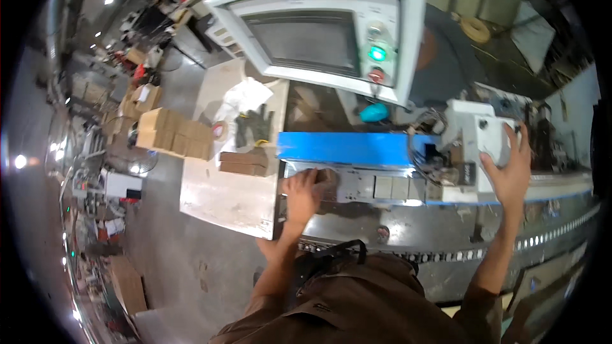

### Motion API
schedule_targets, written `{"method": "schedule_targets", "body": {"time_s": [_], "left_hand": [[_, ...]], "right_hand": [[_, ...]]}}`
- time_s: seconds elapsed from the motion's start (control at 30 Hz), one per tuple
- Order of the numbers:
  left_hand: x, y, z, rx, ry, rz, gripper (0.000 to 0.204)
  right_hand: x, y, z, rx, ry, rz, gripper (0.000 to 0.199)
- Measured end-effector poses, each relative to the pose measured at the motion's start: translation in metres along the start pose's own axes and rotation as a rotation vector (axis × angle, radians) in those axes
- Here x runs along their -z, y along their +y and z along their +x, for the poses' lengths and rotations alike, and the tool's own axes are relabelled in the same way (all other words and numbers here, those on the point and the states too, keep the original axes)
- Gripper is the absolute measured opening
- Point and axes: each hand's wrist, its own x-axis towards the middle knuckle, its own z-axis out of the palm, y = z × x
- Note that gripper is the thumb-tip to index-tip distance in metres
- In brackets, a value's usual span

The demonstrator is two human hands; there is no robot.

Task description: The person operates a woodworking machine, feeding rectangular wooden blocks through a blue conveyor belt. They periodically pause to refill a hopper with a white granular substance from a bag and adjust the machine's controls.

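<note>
At the left end of the machine bed, my left hand [302, 192] is closed with its fingers curled against a small brown block [327, 185]; part of the block is hidden by the hand. The block rests on a metal plate beside pale square pads [392, 187]. Behind it runs a long bright blue panel [347, 147]. Farther right, my right hand [512, 169] lies with thumb and fingers spread around the rounded front of a white machine head [481, 137]. Several dark cables hang at that head's left side.
A white control box [408, 32] with a dark screen and a lit green button stands above the bed. To the left, a pale table [223, 199] carries brown boxes [243, 164], a grey glove [253, 127] and tape [220, 131]. A chain-like track [459, 256] runs near my body.
</note>
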Motion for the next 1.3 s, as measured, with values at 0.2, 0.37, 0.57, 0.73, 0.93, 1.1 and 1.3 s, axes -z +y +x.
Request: {"method": "schedule_targets", "body": {"time_s": [0.2,0.37,0.57,0.73,0.93,1.1,1.3], "left_hand": [[0.016,0.046,0.017,-0.025,0.093,-0.112,0.048],[-0.049,0.108,0.004,-0.18,-0.012,-0.306,0.049],[-0.159,0.139,0.026,-0.371,0.019,-0.288,0.037],[-0.186,0.129,0.027,-0.472,0.144,-0.138,0.036],[-0.178,0.113,0.025,-0.541,0.021,-0.1,0.045],[-0.179,0.112,0.024,-0.53,-0.065,-0.106,0.056],[-0.186,0.129,0.02,-0.471,-0.148,-0.134,0.064]], "right_hand": [[0.002,-0.004,0.003,0.002,0.026,-0.033,0.087],[0.002,-0.006,0.003,-0.006,0.075,-0.052,0.088],[0.001,-0.004,0.001,-0.037,0.073,-0.04,0.089],[0.001,-0.005,0.002,-0.035,0.08,-0.021,0.091],[0.001,-0.002,0.0,-0.028,0.091,-0.029,0.092],[0.002,-0.002,0.0,-0.017,0.091,-0.034,0.091],[0.006,-0.004,0.001,-0.02,0.052,-0.027,0.095]]}}
